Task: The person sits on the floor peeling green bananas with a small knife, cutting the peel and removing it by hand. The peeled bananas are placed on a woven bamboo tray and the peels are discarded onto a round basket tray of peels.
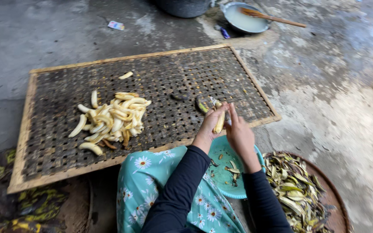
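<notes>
Left hand (pixel 212 123) fingers gripping peeled banana (pixel 219 123), right hand (pixel 239 133) fingers closed on knife (pixel 214 102) at its tip, over teal bowl (pixel 221 149), peeled pile (pixel 111 121) on woven tray (pixel 173 82), peels (pixel 294 190) in basket at right.

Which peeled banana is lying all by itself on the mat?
The small banana near the far edge of the woven mat. It lies alone, apart from the big pile and from the one held in the left hand.

Soft, even daylight with faint shadows. The concrete floor (pixel 324 86) is brightest and slightly washed at the right. Wide-angle bending at the edges; slight blur throughout, dim bottom-left corner.
</notes>
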